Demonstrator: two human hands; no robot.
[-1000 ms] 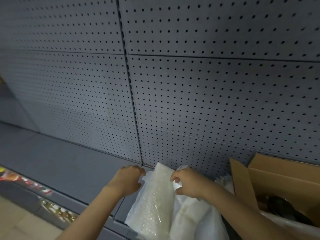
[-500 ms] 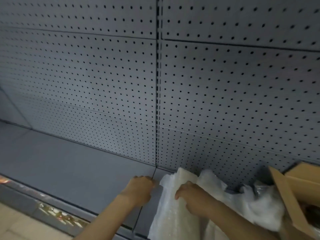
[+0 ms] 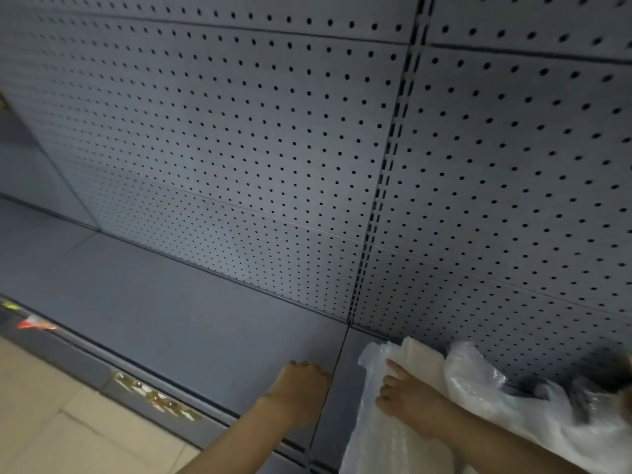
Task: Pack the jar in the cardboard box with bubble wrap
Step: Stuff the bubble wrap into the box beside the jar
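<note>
A sheet of bubble wrap (image 3: 390,443) hangs over the front of the grey shelf (image 3: 191,323) at the lower right, its folded top edge against the pegboard. My right hand (image 3: 407,395) lies on the upper part of the bubble wrap, fingers curled into it. My left hand (image 3: 301,388) sits to the left on the bare shelf, fingers curled, apart from the wrap and holding nothing. Neither the jar nor the cardboard box is in view.
Crumpled clear plastic (image 3: 485,381) lies to the right of the bubble wrap, with a dark blurred shape (image 3: 608,371) at the frame's right edge. A grey pegboard wall (image 3: 273,148) backs the shelf. Tiled floor (image 3: 51,422) shows at the lower left.
The view has swung left, so the cardboard box has left the frame. My left hand has come away from the bubble wrap and lies on the shelf. My right hand stays on the wrap.
</note>
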